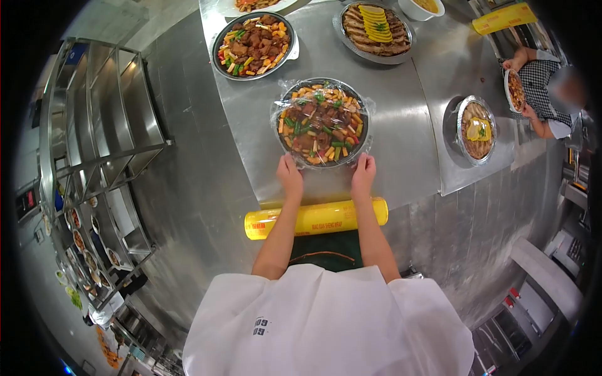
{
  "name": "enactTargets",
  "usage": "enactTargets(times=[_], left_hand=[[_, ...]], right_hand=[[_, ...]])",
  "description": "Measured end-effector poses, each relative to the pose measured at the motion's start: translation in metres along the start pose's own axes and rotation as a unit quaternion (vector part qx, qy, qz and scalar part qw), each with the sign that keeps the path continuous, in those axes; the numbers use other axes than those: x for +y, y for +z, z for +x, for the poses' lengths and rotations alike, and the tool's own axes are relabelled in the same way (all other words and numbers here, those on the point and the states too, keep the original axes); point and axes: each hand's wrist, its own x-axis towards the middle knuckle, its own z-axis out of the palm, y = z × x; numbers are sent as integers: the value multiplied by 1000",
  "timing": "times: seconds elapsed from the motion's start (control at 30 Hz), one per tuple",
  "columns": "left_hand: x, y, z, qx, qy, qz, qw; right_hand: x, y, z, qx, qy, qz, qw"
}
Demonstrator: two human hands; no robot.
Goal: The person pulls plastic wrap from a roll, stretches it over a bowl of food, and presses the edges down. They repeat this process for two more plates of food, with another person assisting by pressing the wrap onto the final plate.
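Clear cling film [367,119] lies over a round dark dish of meat and chopped vegetables [321,122], its loose edges crumpled out past the rim. At the dish's near left edge, my left hand [291,178] is closed on the film. My right hand [363,177] pinches the film at the near right edge. Under my forearms, a thick yellow roll of cling film [316,217] lies along the table's near edge.
On the steel table [401,144] stand another meat-and-vegetable dish [254,45], sliced meat with lemon [375,31], a foil-edged platter [476,130] and a white bowl [425,7]. A person at right [539,88] holds a plate [515,91]. Steel shelving [103,119] stands left.
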Motion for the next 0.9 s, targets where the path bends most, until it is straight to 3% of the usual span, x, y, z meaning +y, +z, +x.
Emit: enactTargets(times=[0.07,0.13,0.2,0.23,0.27,0.3,0.37,0.5,0.57,0.7,0.77,0.9], left_hand=[[29,-9,-5,4,-79,18,997],[29,-19,-2,11,-75,11,997],[36,-26,-1,20,-71,5,997],[47,-24,4,55,-87,-76,992],[58,-22,8,88,-103,-156,978],[65,-22,11,86,-104,-154,979],[75,-25,17,110,-213,-323,916],[65,-26,21,97,-262,-419,864],[58,-31,16,30,-234,-393,889],[64,-29,17,29,-247,-382,890],[54,-31,22,-33,-247,-365,897],[45,-37,26,-23,-235,-293,926]], right_hand=[[-9,-2,-4,0,-8,5,1000],[-11,-1,-10,-2,-11,8,1000],[-11,1,-14,27,-106,7,994],[-18,4,-16,28,-104,6,994],[-24,7,-18,16,-76,65,995],[-26,10,-20,5,-48,125,991],[-23,20,-21,31,-13,177,984],[-23,32,-27,83,45,306,947],[-31,29,-31,86,51,287,953],[-35,17,-27,91,47,185,977],[-30,16,-25,95,41,165,981],[-16,11,-21,122,8,51,991]])
